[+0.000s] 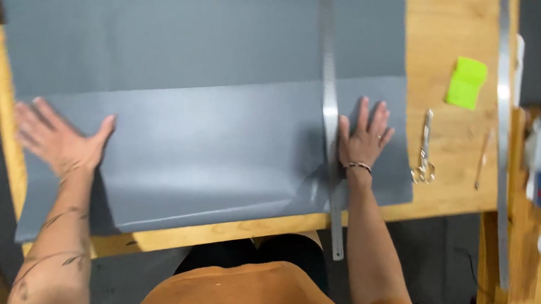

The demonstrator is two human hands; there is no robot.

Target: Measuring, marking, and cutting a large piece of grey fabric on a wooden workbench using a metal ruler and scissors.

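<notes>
The person presses both hands flat, fingers spread, on 1 large grey sheet that covers most of the wooden table and hangs over its near and left edges. The left hand rests near the sheet's left edge; the right hand lies just beside 1 long metal ruler lying across the sheet. The 2 hands are well apart and grip nothing. The sheet looks thin, limp, smooth and probably slippery, best held by its edges or pinned under flat palms. Beside it lie 1 pair of scissors and 1 green scraper.
</notes>
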